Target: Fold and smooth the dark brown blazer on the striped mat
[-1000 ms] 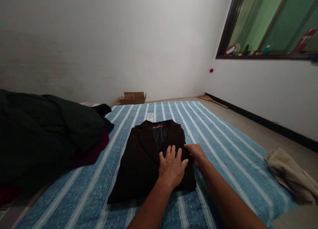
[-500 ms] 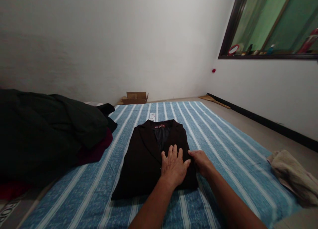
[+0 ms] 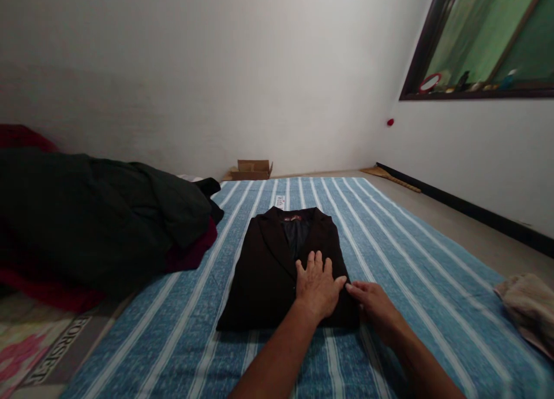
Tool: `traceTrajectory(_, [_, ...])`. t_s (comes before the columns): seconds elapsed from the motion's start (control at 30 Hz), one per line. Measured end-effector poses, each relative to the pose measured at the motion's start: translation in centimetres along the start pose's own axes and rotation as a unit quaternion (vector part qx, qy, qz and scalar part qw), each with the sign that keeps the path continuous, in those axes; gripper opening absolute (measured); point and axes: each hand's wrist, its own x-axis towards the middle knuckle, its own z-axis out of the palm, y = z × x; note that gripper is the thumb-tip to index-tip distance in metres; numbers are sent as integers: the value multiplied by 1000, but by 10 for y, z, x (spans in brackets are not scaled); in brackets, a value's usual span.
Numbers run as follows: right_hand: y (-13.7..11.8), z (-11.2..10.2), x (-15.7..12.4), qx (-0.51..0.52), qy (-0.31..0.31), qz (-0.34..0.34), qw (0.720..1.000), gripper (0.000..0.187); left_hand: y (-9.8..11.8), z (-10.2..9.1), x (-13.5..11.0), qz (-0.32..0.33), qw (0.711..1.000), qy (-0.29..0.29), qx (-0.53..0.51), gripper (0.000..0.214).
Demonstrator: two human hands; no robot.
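Observation:
A dark jacket (image 3: 259, 289) lies folded, its collar pointing away from me and a grey lining showing in the neck opening. My left hand (image 3: 318, 286) rests flat on its right half, fingers spread. At the jacket's right edge, my right hand (image 3: 374, 304) has thumb and fingers pinched together on the cloth. The tips of both thumbs are close to each other. Under the jacket is a blue and white striped bed cover (image 3: 173, 335).
A heap of dark green clothing (image 3: 108, 220) with maroon and red cloth lies on the left. An open cardboard box (image 3: 253, 169) stands by the far wall. A beige cloth (image 3: 528, 307) is at the right edge. A window (image 3: 480, 41) is at upper right.
My view has turned left, so everything appears farther right. The right hand has slid nearer to me along the jacket's right edge. The left hand stays flat on the jacket.

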Motion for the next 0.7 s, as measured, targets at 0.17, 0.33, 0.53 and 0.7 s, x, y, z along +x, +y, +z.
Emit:
traceTrajectory(0.17, [-3,3,-2,-1,4,-6,1000,29,1,-2,-1,-4,1000,2,-10,62])
traceTrajectory(0.33, [-1,3,1,43,-12,-4,999,25,2,-12,-2,2,999,-27,-23,57])
traceTrajectory(0.53, [0,5,3,10,20,1,1000,27,-5,-29,-14,33,998,48,-31,48])
traceTrajectory(0.7, [1,3,3,-17,19,-5,1000,34,-35,-35,-35,-7,994,110,-21,46])
